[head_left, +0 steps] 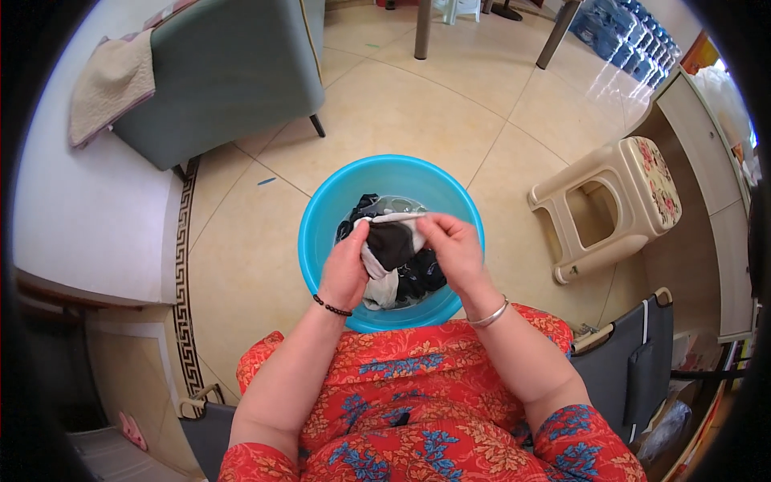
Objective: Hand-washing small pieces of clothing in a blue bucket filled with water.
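Note:
A blue plastic basin (390,164) stands on the floor before me, holding water and wet clothes. Above it, a white and black piece of cloth (391,244) is stretched between my hands. My left hand (346,268) grips its left edge, thumb on top. The upper right corner of the cloth is pinched in the fingers of my right hand (455,250). Below, dark wet clothes (424,274) and a white cloth (382,292) lie in the basin. A beaded bracelet is on my left wrist and a metal bangle on my right.
A beige plastic stool (602,208) with a floral seat stands to the right, near a cabinet (702,144). A grey-green sofa (232,72) is at the upper left. Grey folding-chair fabric (626,361) shows beside me. Table legs (423,30) and water bottles (626,39) are farther off.

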